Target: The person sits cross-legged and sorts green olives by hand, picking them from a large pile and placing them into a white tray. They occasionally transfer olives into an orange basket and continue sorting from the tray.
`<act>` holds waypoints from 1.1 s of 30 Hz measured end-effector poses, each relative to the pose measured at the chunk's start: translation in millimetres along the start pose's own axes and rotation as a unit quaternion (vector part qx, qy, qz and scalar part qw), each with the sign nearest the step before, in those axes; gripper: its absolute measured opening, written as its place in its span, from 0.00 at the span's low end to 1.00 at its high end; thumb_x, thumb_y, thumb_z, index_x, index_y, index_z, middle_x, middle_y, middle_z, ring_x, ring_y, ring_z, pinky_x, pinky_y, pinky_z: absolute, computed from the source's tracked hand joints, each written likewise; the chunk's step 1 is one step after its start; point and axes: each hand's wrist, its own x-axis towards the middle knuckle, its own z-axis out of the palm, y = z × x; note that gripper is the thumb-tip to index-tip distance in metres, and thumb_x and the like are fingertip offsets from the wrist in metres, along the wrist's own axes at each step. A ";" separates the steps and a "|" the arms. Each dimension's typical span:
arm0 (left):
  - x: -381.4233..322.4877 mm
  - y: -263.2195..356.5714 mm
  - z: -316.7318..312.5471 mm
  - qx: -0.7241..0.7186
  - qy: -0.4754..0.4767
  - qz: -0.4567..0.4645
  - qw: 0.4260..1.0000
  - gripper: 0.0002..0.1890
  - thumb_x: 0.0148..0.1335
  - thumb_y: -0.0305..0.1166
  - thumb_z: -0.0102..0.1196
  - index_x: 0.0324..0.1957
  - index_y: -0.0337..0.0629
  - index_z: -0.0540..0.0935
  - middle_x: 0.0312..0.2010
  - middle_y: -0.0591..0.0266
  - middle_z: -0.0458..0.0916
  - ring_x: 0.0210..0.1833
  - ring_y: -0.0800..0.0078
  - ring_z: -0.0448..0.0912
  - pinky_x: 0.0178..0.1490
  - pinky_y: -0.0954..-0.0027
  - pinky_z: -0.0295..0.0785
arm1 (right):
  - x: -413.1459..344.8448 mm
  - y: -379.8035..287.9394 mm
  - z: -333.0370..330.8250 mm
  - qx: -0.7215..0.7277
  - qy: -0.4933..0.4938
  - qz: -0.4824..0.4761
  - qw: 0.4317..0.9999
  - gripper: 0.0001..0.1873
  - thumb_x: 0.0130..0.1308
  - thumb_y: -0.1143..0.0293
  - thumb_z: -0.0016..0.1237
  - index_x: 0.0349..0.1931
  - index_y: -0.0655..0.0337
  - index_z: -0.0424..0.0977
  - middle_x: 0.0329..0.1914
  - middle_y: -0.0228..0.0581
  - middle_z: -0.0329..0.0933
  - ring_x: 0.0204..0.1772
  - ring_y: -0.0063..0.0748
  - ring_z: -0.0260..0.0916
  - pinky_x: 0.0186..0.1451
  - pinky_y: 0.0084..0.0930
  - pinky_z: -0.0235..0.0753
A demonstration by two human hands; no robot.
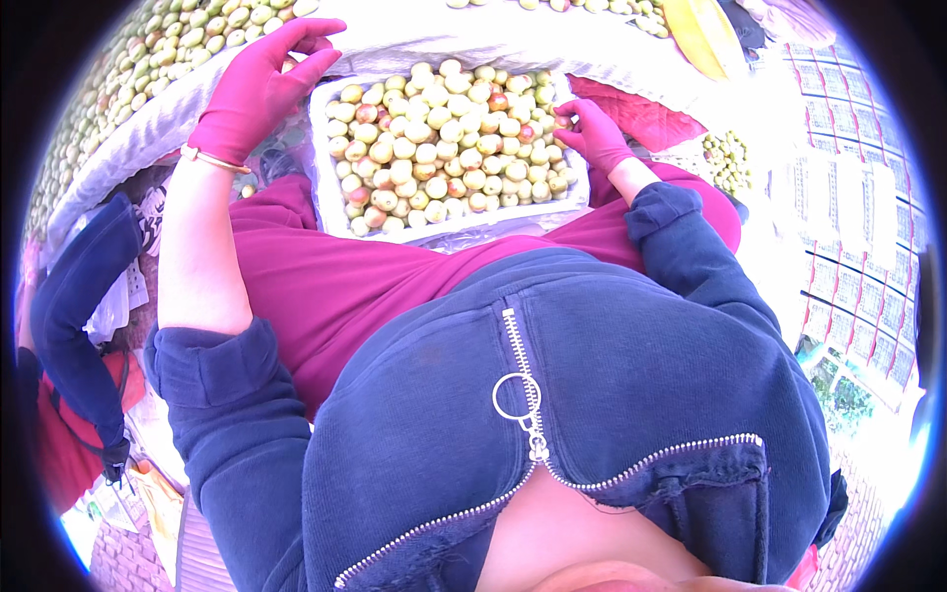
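A white plastic crate [453, 230] heaped with round, pale green jujubes [439, 117], some blushed red, stands between the person's knees. My left hand [277, 81], in a thin pink glove, is raised beside the crate's upper left corner, near the large heap of jujubes. Its thumb and fingers are apart, and no fruit plainly shows in its grip. At the crate's right edge, my right hand [588, 133], gloved in the same pink, has thumb and forefinger around a reddish jujube [564, 122]. The palm side of both hands is largely hidden.
A big heap of jujubes [166, 63] lies at the upper left behind a rolled white cloth edge [140, 137]. More jujubes [727, 159] lie right of the crate, near a red cloth [636, 111]. Another person's dark blue sleeve [74, 296] is at the far left.
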 end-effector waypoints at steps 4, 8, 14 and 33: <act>1.5 0.9 1.3 0.010 0.007 -0.006 1.000 0.15 0.64 0.34 0.57 0.53 0.53 0.80 0.33 0.74 0.79 0.29 0.85 0.71 0.29 0.80 0.68 | -3.1 -4.4 -2.3 0.013 -0.047 -0.002 0.999 0.18 0.53 0.72 0.61 0.45 0.56 0.72 0.38 0.37 0.74 0.40 0.33 0.74 0.46 0.26 0.75; 2.2 1.6 0.2 -0.026 -0.014 -0.065 0.997 0.16 0.64 0.35 0.57 0.54 0.55 0.79 0.34 0.75 0.79 0.30 0.86 0.71 0.29 0.81 0.68 | -19.5 -12.3 -12.6 -0.006 -0.139 -0.094 0.986 0.16 0.54 0.73 0.57 0.43 0.57 0.71 0.37 0.36 0.75 0.41 0.35 0.75 0.46 0.27 0.75; 6.6 -1.6 -0.3 -0.015 -0.049 -0.077 0.996 0.19 0.66 0.37 0.55 0.59 0.56 0.76 0.40 0.76 0.78 0.29 0.88 0.68 0.29 0.85 0.64 | -46.7 -9.8 -17.5 -0.015 -0.259 -0.044 0.965 0.17 0.53 0.75 0.58 0.42 0.56 0.69 0.36 0.36 0.75 0.39 0.39 0.75 0.44 0.31 0.75; 9.3 0.1 4.0 -0.009 -0.043 -0.054 0.998 0.17 0.64 0.39 0.57 0.55 0.57 0.79 0.37 0.75 0.79 0.31 0.85 0.72 0.30 0.81 0.70 | -55.8 12.9 -5.5 -0.081 -0.259 -0.113 0.956 0.10 0.53 0.73 0.60 0.31 0.57 0.71 0.34 0.40 0.76 0.37 0.44 0.75 0.39 0.34 0.74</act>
